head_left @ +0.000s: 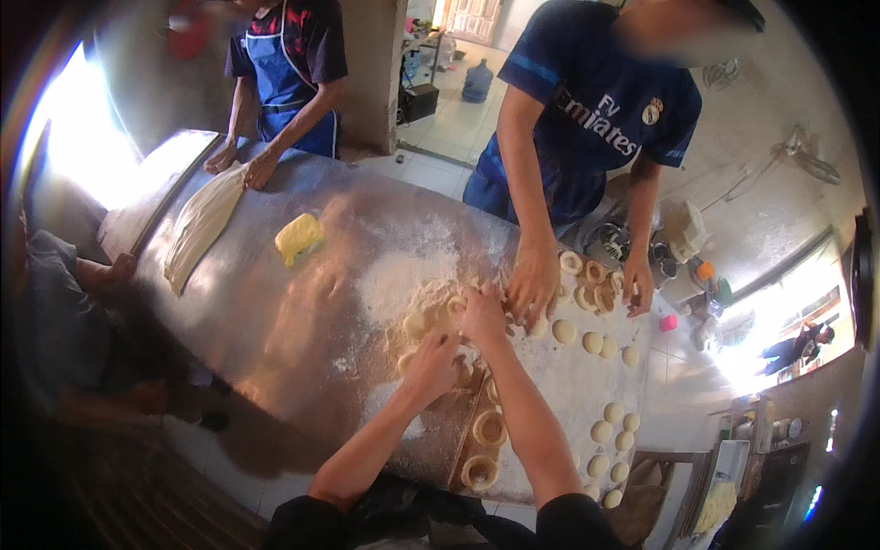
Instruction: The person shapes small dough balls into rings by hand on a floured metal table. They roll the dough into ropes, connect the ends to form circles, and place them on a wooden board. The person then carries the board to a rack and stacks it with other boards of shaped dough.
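My left hand (434,368) is closed, its fingertips pinched at a piece of pale dough (427,321) on the floured table. My right hand (483,316) meets it from the right, fingers curled down onto the dough; the exact grip is partly hidden. White flour (403,280) is spread just beyond both hands. Beneath my right forearm lie dough rings (490,427) on a brown strip. Flat round dough pieces (613,412) rest on a pale floured surface to the right. Close by my right hand, a co-worker's hand (533,284) reaches down to the table.
A yellow block (299,238) sits on the metal table (275,312). At the far left, another person's hands (243,168) hold a long dough sheet (203,225). More dough rings (596,272) lie by the person across. A third person (69,321) stands at the left edge.
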{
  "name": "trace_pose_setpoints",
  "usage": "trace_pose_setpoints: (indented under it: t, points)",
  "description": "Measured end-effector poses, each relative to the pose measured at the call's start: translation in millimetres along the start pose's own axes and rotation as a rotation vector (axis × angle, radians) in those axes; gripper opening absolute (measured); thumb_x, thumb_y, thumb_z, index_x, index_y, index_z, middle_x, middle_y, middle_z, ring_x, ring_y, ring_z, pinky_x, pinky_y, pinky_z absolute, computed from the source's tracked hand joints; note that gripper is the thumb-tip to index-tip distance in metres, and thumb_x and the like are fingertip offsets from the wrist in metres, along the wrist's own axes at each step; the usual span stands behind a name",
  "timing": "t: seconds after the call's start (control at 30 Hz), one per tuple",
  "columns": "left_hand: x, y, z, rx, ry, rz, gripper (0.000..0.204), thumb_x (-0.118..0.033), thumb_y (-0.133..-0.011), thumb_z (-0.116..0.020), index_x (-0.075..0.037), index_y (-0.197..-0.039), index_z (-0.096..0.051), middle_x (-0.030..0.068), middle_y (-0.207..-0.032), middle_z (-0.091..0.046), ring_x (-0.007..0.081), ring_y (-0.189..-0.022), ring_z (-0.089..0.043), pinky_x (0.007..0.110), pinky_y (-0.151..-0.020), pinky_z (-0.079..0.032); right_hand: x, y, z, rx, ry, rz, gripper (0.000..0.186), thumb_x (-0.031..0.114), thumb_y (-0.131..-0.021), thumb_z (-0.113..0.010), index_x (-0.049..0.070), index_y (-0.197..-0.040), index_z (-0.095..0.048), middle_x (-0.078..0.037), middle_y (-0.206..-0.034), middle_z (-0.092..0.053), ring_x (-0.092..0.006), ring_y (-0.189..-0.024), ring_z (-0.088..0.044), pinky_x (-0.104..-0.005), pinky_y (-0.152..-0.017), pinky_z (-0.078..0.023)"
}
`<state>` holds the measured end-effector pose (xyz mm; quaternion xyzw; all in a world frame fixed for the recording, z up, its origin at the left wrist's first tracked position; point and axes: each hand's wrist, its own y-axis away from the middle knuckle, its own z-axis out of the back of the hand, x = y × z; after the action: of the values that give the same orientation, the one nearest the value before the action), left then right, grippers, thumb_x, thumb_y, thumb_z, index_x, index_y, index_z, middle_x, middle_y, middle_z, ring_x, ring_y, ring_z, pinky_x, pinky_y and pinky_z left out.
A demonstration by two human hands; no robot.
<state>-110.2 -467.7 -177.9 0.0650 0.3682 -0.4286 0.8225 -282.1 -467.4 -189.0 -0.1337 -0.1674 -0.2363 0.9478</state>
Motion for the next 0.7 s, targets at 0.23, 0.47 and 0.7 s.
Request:
trace_pose_setpoints:
  t: [0.23,0.47,0.7]
  points:
    - [39,-18,48,-0.025,0.549,0.240,0.032,-0.017,-0.095,-0.063,-0.002,-0.123,-0.060,0.0191,-0.098,-0.070,0.0292,-0.090,-0.069,0.037,-0.078,-0.054,67,35,59,0.147,-0.556,-0.206,0.023,0.016,-0.084,-0.072,0.003,-0.101,-0.064,-0.010,-0.091,-0.068,-0.0212,-0.082,-0.066,-0.0340,-0.077,-0.052]
    - [14,-8,115,0.105,0.899,0.270,0.026,-0.010,-0.090,-0.070,0.003,-0.113,-0.066,0.0083,-0.098,-0.072,0.0128,-0.090,-0.067,0.028,-0.079,-0.053,101,64,90,0.158,-0.861,-0.219,0.023,0.014,-0.085,-0.071,0.001,-0.101,-0.060,-0.007,-0.084,-0.066,-0.0163,-0.076,-0.064,-0.0298,-0.073,-0.051]
    - [10,12,133,0.038,0.358,0.002,0.028,0.002,-0.079,-0.068,-0.001,-0.106,-0.065,0.0120,-0.099,-0.066,0.0200,-0.090,-0.066,0.036,-0.080,-0.054,121,73,29,-0.386,-0.409,-0.020,0.057,0.016,-0.078,-0.078,0.005,-0.126,-0.050,-0.014,-0.106,-0.057,-0.0257,-0.100,-0.058,-0.0376,-0.082,-0.049]
